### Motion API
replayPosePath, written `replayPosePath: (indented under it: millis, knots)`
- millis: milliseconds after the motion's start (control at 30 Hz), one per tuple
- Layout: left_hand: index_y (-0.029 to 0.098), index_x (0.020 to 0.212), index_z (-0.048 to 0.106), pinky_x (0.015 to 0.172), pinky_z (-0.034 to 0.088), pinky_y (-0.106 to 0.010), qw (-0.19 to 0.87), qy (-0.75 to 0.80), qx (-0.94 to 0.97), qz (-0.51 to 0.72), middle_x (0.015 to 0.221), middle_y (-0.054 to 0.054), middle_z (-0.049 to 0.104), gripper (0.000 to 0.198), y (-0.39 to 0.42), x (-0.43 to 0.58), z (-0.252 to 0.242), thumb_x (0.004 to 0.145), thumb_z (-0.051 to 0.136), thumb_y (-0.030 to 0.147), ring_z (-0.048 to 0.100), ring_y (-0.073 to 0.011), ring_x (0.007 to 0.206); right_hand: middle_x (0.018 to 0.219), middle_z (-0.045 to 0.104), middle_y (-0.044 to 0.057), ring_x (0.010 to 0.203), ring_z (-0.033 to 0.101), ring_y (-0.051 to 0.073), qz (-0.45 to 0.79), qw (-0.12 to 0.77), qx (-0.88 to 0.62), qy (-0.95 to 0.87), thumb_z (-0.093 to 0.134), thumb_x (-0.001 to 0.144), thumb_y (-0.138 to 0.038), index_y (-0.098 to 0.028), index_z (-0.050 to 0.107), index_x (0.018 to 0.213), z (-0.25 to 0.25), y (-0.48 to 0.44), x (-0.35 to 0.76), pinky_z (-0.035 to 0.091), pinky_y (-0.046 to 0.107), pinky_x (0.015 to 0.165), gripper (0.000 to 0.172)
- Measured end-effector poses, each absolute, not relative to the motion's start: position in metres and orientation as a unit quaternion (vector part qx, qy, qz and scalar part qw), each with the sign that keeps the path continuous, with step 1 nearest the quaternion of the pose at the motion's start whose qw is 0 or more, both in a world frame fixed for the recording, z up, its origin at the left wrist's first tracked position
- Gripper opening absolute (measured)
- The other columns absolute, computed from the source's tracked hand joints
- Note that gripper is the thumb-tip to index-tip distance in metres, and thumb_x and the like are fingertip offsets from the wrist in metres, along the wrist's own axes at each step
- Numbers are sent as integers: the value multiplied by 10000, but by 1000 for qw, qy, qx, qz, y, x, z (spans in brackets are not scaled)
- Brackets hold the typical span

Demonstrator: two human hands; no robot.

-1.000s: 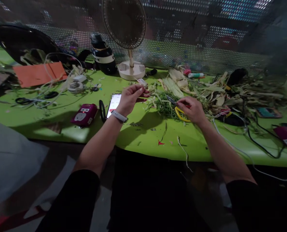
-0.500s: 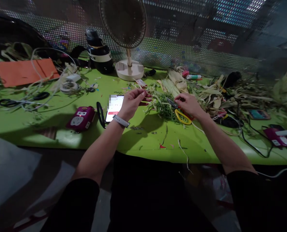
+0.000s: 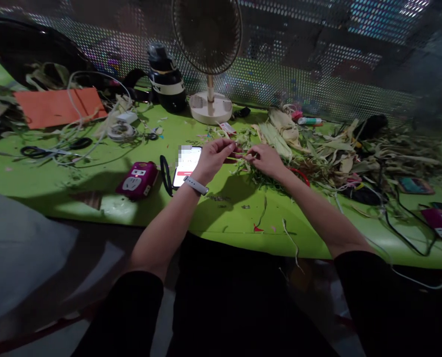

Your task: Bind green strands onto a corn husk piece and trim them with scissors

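Note:
Over the middle of the table, my left hand pinches a thin pale-green plant strip between thumb and fingers. My right hand meets it from the right, its fingertips closed on the same strip. Just below and behind the right hand lies a heap of cut green shreds, partly covered by the hand and forearm. A red loop shows past the right wrist; what it belongs to is hidden. Beside my left wrist lies a phone with a lit screen.
Left of the phone stand a black ring and a magenta power socket. Behind are a fan, a dark bottle and an orange sheet. Dried husks and leaves spread right, with a black cable.
My right hand has left the yellow-handled scissors and moved left to the strip at my left hand. The scissors no longer show. The view has shifted slightly.

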State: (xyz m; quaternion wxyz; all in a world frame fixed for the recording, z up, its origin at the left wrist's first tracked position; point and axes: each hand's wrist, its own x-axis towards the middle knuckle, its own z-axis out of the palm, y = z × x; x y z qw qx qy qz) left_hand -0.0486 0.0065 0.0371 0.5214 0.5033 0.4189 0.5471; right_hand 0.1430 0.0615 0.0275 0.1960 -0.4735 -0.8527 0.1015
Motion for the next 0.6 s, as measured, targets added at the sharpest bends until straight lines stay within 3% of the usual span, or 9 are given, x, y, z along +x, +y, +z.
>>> replayPosePath:
  millis: [133, 367, 600]
  knots:
    - [125, 883, 643, 787, 586, -304, 562, 401, 494, 528, 850, -60, 731, 100, 11, -51, 34, 863, 656, 222, 710, -119, 752, 890, 689, 75, 829, 592, 192, 77, 233, -372, -895, 542, 913, -252, -186, 728, 942, 31, 51, 144, 432, 310, 735, 200]
    - [132, 877, 706, 796, 549, -275, 546, 367, 555, 509, 798, -39, 727, 130, 7, -54, 39, 809, 712, 243, 663, -98, 720, 865, 708, 53, 760, 574, 169, -159, 302, -228, -912, 474, 963, -209, -260, 732, 1054, 46, 12, 174, 419, 303, 671, 279]
    - [158, 821, 742, 844, 534, -279, 587, 369, 574, 436, 930, -54, 744, 100, 4, -48, 30, 744, 752, 220, 672, -111, 870, 998, 713, 71, 885, 603, 200, -115, 252, -283, -918, 458, 967, -203, -291, 694, 1120, 37, -6, 190, 462, 363, 754, 295]
